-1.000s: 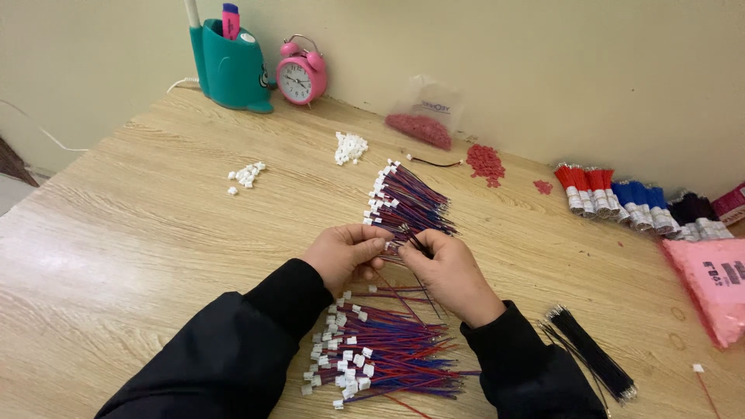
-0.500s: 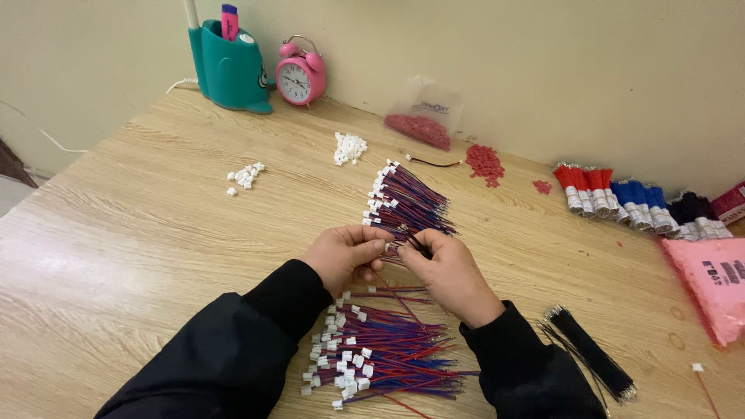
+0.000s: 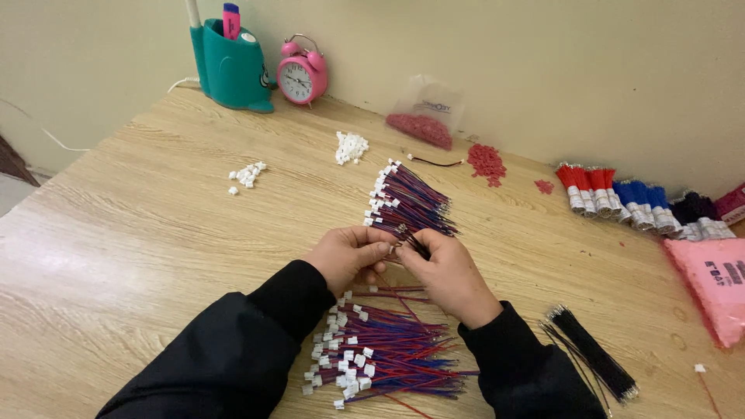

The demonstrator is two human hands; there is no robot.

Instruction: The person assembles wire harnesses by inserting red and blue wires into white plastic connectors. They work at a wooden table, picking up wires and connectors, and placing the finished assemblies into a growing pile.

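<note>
Surface: wooden table (image 3: 140, 233) against a pale wall, where I work both hands close together.
Fingers: left hand (image 3: 348, 256) and right hand (image 3: 444, 268) both pinch closed on 1 thin wire lead (image 3: 405, 239), I judge to steady its tip.
Lead position: between my fingertips, just above the near connector pile (image 3: 372, 357).
Beyond: far wire bundle (image 3: 407, 203) lies just past my hands.
Edges: black wires (image 3: 594, 353) right; pink clock (image 3: 301, 74) far.

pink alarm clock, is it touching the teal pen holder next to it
Apart. The head view shows a strip of wall and table between the pink alarm clock and the teal pen holder.
</note>
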